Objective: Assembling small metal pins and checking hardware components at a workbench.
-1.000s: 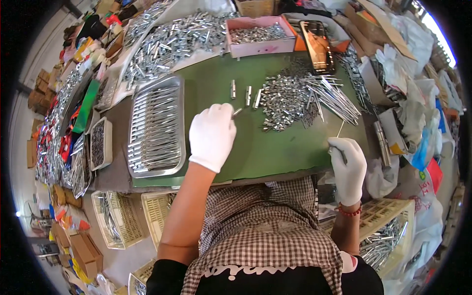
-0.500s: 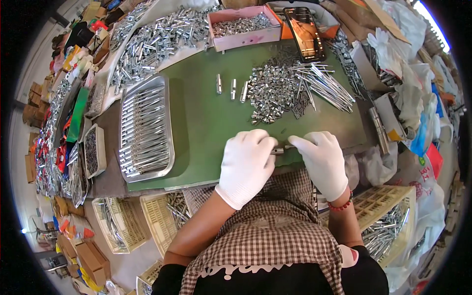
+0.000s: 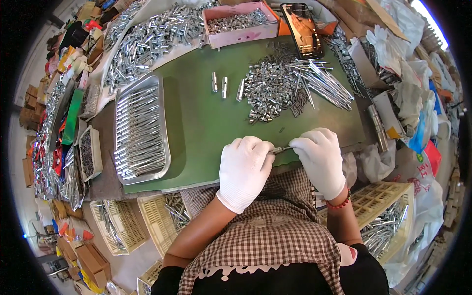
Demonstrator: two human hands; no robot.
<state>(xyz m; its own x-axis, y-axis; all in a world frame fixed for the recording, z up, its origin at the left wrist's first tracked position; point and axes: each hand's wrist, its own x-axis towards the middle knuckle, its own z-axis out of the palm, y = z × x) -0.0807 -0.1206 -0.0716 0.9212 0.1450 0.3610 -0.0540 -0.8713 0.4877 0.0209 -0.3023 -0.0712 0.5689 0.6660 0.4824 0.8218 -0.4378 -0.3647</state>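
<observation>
Metal piece [image 3: 279, 149]: small and silver, between my two gloved hands at the near side of the green tabletop [image 3: 206, 130]; too small to tell whether it is one part or several joined.
Left hand [image 3: 244, 172]: my fingertips are pinched on the left end of the metal piece, the other fingers curled in.
Right hand [image 3: 319, 162]: my thumb and forefinger close on its right end; I cannot tell if they also pinch a second part.
Lone pin [image 3: 281, 130]: lies just beyond the gap between my hands.
Silver sleeves [image 3: 214, 82]: three in a loose row, farther off and to the left; the rightmost is right beside the fittings. I count these as waiting.
Small fittings [image 3: 268, 88]: a large loose heap beyond my hands, so I judge plenty is left.
Dark pins [image 3: 298, 102]: strewn at the right of that heap, loose too.
Thin rods [image 3: 327, 86]: a crossed bundle farther right, not yet used, I'd say.
Metal tray [image 3: 167, 147]: at the left, well filled with long rods, thicker at their left ends, laid side by side; I take these as done.
Pink box [image 3: 243, 37]: at the far edge, holding more small silver parts.
Phone [image 3: 302, 30]: to its right.
</observation>
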